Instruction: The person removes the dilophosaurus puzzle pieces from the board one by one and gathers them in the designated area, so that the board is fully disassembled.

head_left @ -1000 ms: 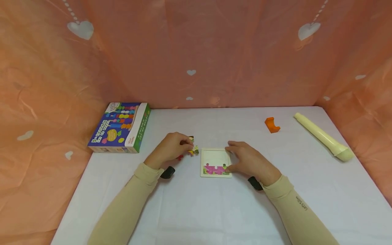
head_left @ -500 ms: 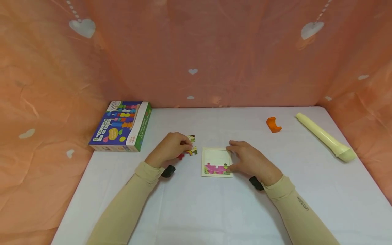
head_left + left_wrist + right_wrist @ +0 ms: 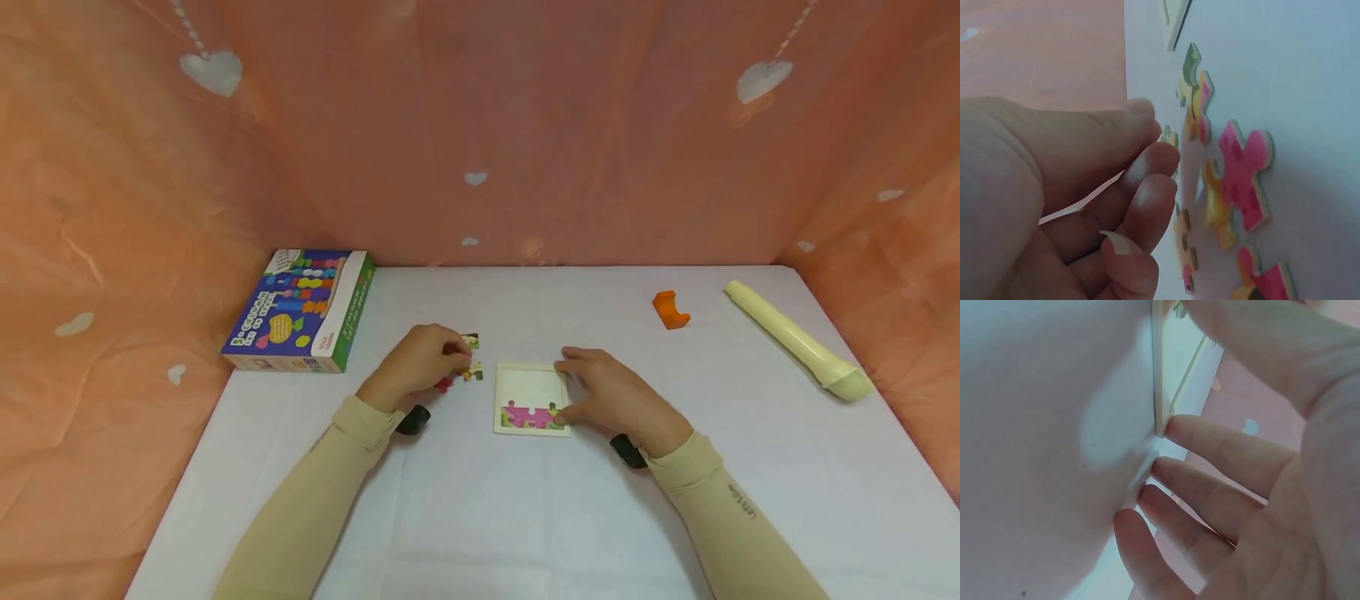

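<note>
Left hand (image 3: 420, 367) is at the loose puzzle pieces (image 3: 474, 372), left of the tray; fingers bent, thumb and index tips nearly meeting. Head view blocks the tips; left wrist view has a piece edge (image 3: 1170, 134) right behind them, can't tell if it's pinched. Same wrist view brings out a spotted pink piece (image 3: 1241, 165) lying on the cloth; from above, just a reddish bit (image 3: 444, 383) peeks out by the hand.

Right hand (image 3: 615, 396) is spread, fingers fairly straight, at the right side of the tray (image 3: 528, 383): thumb near, index far. Right wrist view shows the index tip touching a tray corner, plus three more fingertips down by the tablecloth (image 3: 480, 517), hard to see from the head. Head view gives the pink pieces (image 3: 517, 418) along the tray's near side.

Head view only: game box (image 3: 300, 308) far left, orange block (image 3: 667, 310) and pale yellow rod (image 3: 795, 340) far right.
</note>
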{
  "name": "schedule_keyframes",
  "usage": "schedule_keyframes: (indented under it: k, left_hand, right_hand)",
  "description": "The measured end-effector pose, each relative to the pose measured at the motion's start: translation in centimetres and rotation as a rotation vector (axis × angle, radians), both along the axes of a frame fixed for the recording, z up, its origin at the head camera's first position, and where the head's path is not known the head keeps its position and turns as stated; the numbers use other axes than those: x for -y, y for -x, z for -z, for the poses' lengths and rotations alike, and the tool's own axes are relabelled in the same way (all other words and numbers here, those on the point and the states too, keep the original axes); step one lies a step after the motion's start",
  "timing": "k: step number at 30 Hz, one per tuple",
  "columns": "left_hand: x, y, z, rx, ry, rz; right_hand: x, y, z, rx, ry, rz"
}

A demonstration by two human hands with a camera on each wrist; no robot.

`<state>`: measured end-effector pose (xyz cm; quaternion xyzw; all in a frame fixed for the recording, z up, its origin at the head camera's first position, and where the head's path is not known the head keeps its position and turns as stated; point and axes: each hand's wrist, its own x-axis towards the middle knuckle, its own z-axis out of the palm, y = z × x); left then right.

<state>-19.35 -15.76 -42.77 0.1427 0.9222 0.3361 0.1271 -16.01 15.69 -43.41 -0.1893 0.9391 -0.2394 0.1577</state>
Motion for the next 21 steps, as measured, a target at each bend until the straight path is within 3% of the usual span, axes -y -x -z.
schedule_keyframes:
  k: [5,10,13,17,21]
  left_hand:
    - [-0.7,-0.7,-0.2,-0.018,-0.019,0.024]
    - [-2.5,-1.5,0.1,-0.048,-0.015,0.09]
    - [-3.7,-2.0,0.4,-0.03,-0.011,0.15]
    - [-4.9,-2.6,0.5,-0.022,0.018,0.216]
    - [-5.3,-2.9,0.5,-0.024,0.057,0.218]
  right_hand:
    - [0.1,-0.1,0.1,-0.001,-0.009,-0.011]
    - [0.1,-0.1,0.0,0.0,-0.008,-0.009]
    - [0.2,-0.2,-0.1,-0.002,-0.003,-0.018]
    - [0.5,-0.5,0.0,-0.061,-0.006,-0.054]
    - [1.1,-0.7,0.3,-0.138,-0.027,-0.07]
